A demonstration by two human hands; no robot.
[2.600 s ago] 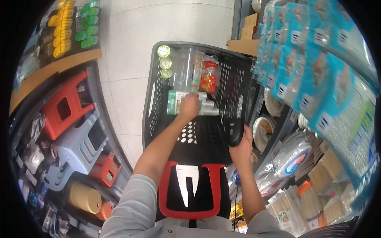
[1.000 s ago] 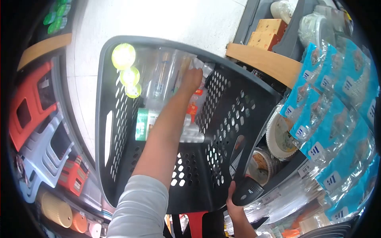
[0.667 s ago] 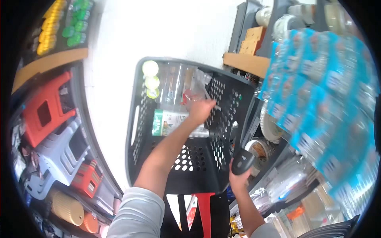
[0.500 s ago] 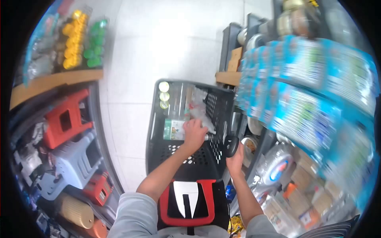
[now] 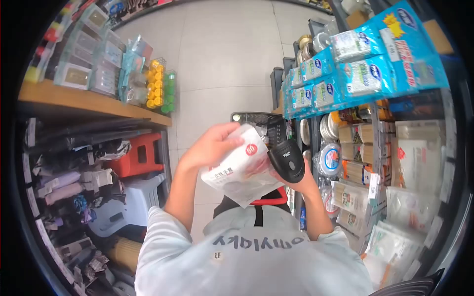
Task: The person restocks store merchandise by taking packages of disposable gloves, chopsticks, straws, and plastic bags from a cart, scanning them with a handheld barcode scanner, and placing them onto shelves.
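My left hand is closed on the upper left edge of a white and clear plastic pack of disposable gloves, marked with a red round "50" label. The pack hangs tilted in front of my chest. My right hand grips a black handheld barcode scanner, its head close to the right edge of the pack. Behind the pack, a black shopping basket is mostly hidden. Part of a red frame shows below.
On the right, blue packs of scouring pads jut out above shelves with bagged wooden sticks. To the left, a wooden shelf holds boxes and yellow-capped bottles. A red stool and a blue stool sit below.
My left hand has come up out of the basket towards my chest with the glove pack. My right hand has raised the scanner beside it. The view has tilted, and the basket appears farther off.
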